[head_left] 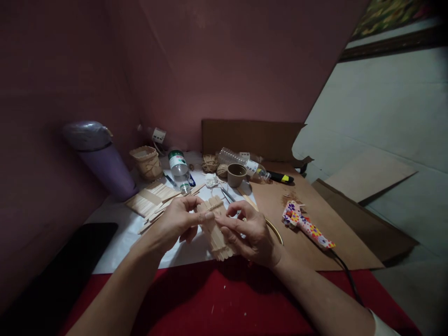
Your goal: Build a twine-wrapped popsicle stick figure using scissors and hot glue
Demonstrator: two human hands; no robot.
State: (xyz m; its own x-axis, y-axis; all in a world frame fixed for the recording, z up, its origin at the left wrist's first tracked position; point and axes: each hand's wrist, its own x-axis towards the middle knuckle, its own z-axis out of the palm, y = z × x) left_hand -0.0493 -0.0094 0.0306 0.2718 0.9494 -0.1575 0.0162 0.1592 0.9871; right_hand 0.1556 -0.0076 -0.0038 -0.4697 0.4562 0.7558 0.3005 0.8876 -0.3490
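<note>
A small panel of wooden craft sticks (217, 237), laid side by side with a cross strip near each end, is held up tilted over the table. My left hand (180, 218) pinches its upper left edge, thumb on the face. At its right side is my right hand (252, 229), with bent fingers closed against the panel; part of the panel is hidden behind them. Left of the panel lie loose craft sticks (154, 213) and a flat stick panel (149, 198). A glue gun (308, 225) in flower-patterned covering rests to the right.
Behind my hands are a brown cup (237, 175), twine balls (210, 163), a lying plastic bottle (241, 161), another bottle (179, 169) and a utility knife (281, 177). A stick-covered pot (146, 163) and purple tumbler (105, 163) stand left. A cardboard sheet (336, 247) covers the right.
</note>
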